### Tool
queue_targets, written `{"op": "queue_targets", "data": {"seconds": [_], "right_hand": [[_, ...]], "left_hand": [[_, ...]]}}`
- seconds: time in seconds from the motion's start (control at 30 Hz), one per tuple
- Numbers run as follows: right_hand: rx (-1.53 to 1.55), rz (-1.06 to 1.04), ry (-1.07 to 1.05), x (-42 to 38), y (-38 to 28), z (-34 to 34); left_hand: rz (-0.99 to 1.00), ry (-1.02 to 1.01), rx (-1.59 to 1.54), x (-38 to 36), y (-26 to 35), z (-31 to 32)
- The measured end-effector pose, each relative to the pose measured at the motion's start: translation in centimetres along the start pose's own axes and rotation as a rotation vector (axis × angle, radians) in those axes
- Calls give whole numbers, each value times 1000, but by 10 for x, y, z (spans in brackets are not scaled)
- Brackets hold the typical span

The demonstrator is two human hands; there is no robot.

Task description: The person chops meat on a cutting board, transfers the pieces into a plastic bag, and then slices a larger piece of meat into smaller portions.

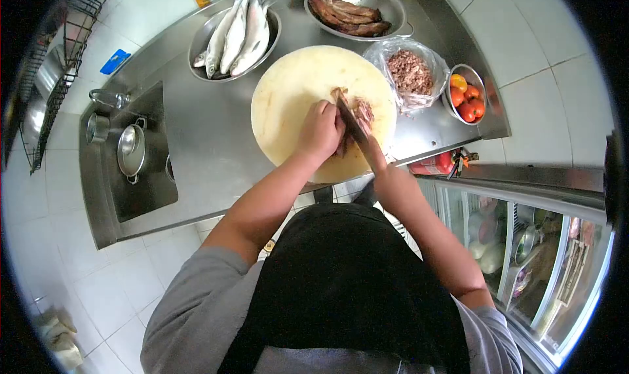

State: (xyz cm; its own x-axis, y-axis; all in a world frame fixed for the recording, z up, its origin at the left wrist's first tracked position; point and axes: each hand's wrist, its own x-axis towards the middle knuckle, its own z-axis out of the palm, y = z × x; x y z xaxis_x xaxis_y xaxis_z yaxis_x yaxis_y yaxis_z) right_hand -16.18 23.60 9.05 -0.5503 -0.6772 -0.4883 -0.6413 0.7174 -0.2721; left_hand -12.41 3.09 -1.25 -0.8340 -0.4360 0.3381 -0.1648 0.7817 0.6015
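Note:
My right hand (398,189) is closed round the wooden handle of a kitchen knife (354,121). Its dark blade slants up and left across a round, pale yellow chopping board (282,92). Just left of the blade, my left hand (321,130) has its fingers curled down on a piece of dark reddish-brown meat, mostly hidden beneath hand and knife. Chopped meat (363,114) lies on the board to the right of the blade. At the board's right edge, a clear plastic bag (432,102) holds a heap of finely chopped meat (409,72).
Behind the board stand a metal bowl of whole fish (237,39) and a colander of dark brown meat (350,17). A small bowl of tomatoes (468,98) is at right. The sink (147,197) at left holds pots. A glass-fronted fridge (524,256) is at lower right.

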Motion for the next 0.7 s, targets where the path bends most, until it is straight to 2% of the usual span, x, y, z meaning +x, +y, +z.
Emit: {"op": "queue_targets", "data": {"seconds": [0.03,0.23,0.3,0.6,0.7], "right_hand": [[16,27,-74,-9,1,-1],[16,18,11,-9,9,-1],[17,-16,60,-4,3,-10],[-100,-86,48,6,-18,-21],[-249,-55,17,-10,-22,-27]], "left_hand": [[4,6,0,1,2,-2],[-48,43,-168,2,-1,-8],[-38,109,-106,-1,-2,-18],[-62,0,-14,-5,2,-9],[-42,-10,53,-6,-3,-7]]}}
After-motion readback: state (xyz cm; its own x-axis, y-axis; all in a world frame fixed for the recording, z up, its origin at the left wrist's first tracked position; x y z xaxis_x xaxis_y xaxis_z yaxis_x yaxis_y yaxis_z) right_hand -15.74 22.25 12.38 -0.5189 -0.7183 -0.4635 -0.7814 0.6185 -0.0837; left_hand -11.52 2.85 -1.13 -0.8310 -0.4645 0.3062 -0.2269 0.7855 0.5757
